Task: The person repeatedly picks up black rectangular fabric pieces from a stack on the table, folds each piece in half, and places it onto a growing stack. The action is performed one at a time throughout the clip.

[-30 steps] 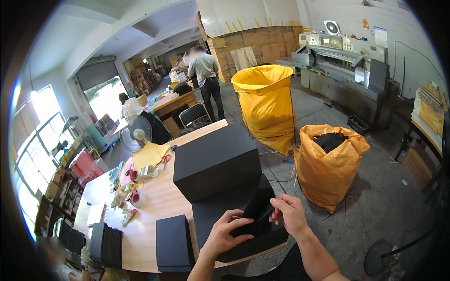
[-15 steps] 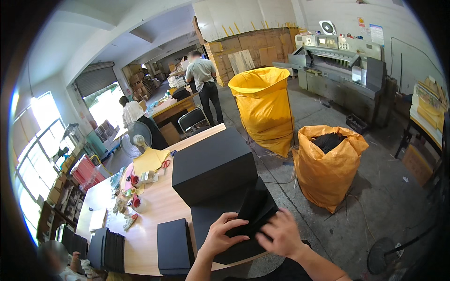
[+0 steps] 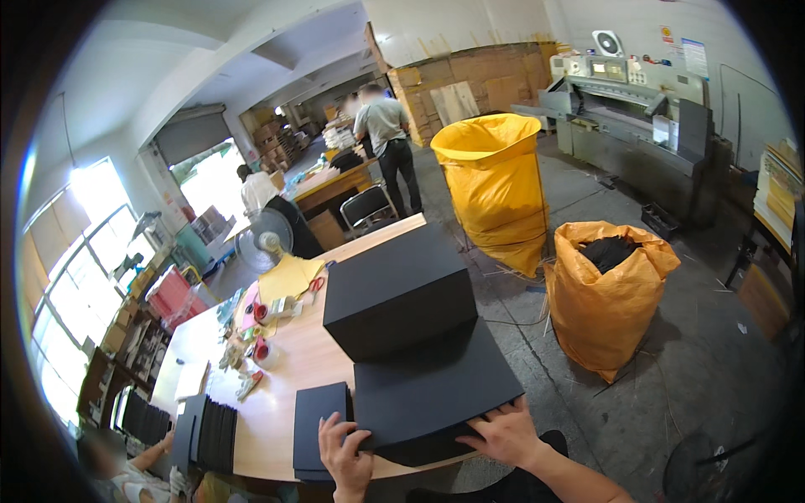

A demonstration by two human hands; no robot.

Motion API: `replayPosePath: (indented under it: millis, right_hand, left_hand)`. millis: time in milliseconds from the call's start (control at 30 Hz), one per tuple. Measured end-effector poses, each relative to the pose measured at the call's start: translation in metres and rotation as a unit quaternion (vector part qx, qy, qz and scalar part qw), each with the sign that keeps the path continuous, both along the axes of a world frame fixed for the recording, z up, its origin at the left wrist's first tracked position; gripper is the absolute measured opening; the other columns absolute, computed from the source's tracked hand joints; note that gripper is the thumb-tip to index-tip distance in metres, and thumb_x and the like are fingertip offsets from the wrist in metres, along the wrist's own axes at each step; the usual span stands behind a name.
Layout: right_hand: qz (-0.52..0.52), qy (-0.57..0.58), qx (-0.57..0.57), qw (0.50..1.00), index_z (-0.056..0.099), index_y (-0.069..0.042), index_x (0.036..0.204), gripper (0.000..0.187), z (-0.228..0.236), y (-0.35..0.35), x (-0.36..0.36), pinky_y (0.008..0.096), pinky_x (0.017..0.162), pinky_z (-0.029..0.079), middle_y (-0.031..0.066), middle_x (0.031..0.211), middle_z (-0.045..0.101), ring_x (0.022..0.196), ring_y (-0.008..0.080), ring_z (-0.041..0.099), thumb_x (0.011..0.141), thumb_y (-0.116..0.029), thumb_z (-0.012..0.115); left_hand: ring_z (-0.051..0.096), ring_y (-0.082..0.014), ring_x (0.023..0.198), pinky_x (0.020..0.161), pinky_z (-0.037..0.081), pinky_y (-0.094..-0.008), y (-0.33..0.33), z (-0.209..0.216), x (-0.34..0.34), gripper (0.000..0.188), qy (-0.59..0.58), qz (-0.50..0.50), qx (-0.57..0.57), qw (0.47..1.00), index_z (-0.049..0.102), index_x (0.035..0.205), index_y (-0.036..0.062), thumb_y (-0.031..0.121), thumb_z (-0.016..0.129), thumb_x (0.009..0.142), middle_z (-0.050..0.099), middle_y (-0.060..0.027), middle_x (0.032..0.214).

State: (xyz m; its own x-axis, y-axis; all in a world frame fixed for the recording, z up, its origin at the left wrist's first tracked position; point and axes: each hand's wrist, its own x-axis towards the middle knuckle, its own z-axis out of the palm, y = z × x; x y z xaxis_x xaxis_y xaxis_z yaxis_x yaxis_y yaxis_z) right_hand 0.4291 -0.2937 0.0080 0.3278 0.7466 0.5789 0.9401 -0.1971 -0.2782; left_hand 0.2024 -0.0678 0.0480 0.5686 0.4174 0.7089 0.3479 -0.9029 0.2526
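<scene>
A low stack of large black sheets (image 3: 436, 377) lies at the table's front edge, its top flat. My right hand (image 3: 506, 434) has its fingers curled over the stack's front right corner, the thumb against the front edge. At the front left corner is my left hand (image 3: 345, 457), fingers bent and apart, the thumb close to the sheets. It holds nothing that I can see. Behind the low stack rises a taller black stack (image 3: 398, 289). A smaller pile of black sheets (image 3: 319, 419) lies beside my left hand.
Scissors (image 3: 315, 286), tape rolls and yellow paper (image 3: 289, 275) lie on the wooden table (image 3: 268, 423). Beyond its right edge stand a yellow sack (image 3: 490, 193) and an orange sack (image 3: 608, 302). A co-worker (image 3: 138, 474) handles black sheets (image 3: 205, 432) at lower left; others stand farther back.
The folded-up black sheets between my hands now lie flat on the low stack. My left hand has moved left and down to the stack's corner; my right hand has settled on its right corner.
</scene>
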Motion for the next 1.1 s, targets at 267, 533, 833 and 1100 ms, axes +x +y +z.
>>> replayPosePath:
  millis: [267, 533, 833, 1100]
  right_hand:
    - [0.006, 0.019, 0.062, 0.998, 0.082, -0.016, 0.116, 0.039, -0.012, 0.008, 0.006, 0.0567, 0.105, 0.047, 0.0071, 0.121, 0.077, 0.119, 0.0337, 0.071, 0.081, -0.032, 0.087]
    - [-0.032, 0.016, 0.014, 0.999, 0.081, -0.017, 0.121, 0.047, -0.017, 0.008, 0.007, 0.0583, 0.112, 0.044, 0.0085, 0.129, 0.076, 0.125, 0.0342, 0.067, 0.079, -0.036, 0.090]
    - [-0.013, -0.068, 0.009, 0.998, 0.077, -0.022, 0.136, 0.057, 0.009, 0.012, -0.001, 0.0635, 0.123, 0.033, 0.0112, 0.148, 0.069, 0.140, 0.0355, 0.061, 0.084, -0.043, 0.089]
    - [-0.024, -0.072, 0.010, 0.997, 0.075, -0.021, 0.139, 0.062, 0.008, 0.013, -0.003, 0.0640, 0.123, 0.034, 0.0122, 0.148, 0.068, 0.141, 0.0362, 0.060, 0.084, -0.043, 0.091]
  left_hand:
    - [0.068, -0.0417, 0.124, 0.106, 0.058, -0.0473, -0.082, -0.021, -0.024, 0.035, -0.127, 0.004, -0.129, 0.984, 0.074, 0.112, 0.0073, -0.006, 0.082, 0.080, 0.070, -0.0204, 0.127]
    - [0.066, -0.0308, 0.133, 0.116, 0.053, -0.0467, -0.064, -0.020, -0.002, 0.047, -0.203, -0.115, -0.842, 0.486, 0.054, 0.154, -0.0049, 0.005, 0.064, 0.108, 0.064, -0.0170, 0.150]
    - [0.069, -0.0391, 0.130, 0.115, 0.056, -0.0530, -0.021, -0.038, -0.161, 0.051, -0.303, 0.007, -0.743, 0.597, 0.053, 0.153, -0.0084, -0.004, 0.062, 0.102, 0.066, -0.0248, 0.147]
    - [0.062, -0.0329, 0.141, 0.119, 0.051, -0.0507, 0.070, -0.120, -0.178, 0.049, -0.475, -0.138, -0.651, 0.576, 0.051, 0.160, 0.0029, 0.012, 0.062, 0.113, 0.060, -0.0144, 0.158]
